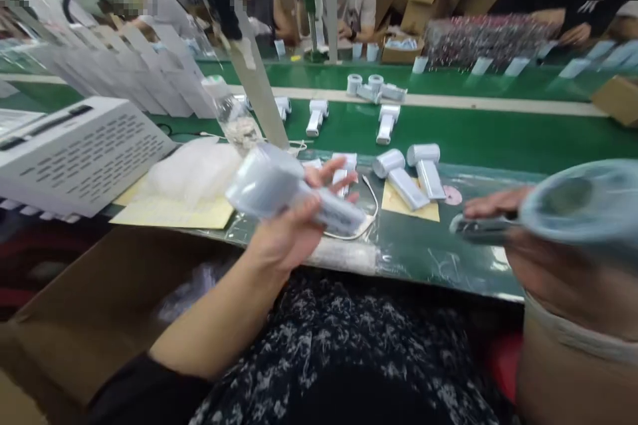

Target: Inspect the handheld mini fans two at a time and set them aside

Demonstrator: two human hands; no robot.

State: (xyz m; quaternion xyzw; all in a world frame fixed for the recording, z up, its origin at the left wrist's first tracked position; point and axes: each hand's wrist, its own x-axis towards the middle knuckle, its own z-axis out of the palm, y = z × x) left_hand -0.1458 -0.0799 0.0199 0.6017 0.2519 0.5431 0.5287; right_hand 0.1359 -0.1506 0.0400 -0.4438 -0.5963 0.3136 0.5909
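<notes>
My left hand (292, 229) is wrapped around the handle of a pale grey-blue handheld device (266, 179) with a thick cylindrical head. The device lies tilted across the palm and its head points left; some fingers reach past the handle. At the right edge, my right hand (543, 265) grips a second pale blue device (593, 202), its round open end towards me. That hand is close to the camera and blurred. Between the hands, two similar devices (411, 179) lie on a yellow sheet (433, 212) at the bench edge.
Several more devices lie on the green conveyor belt (463, 136). At left are a white vented machine (90, 153), white foam bags (194, 169) and a clear jar (239, 126). A slanted post (264, 93) rises beside the belt. An open carton (100, 279) sits below. People work opposite.
</notes>
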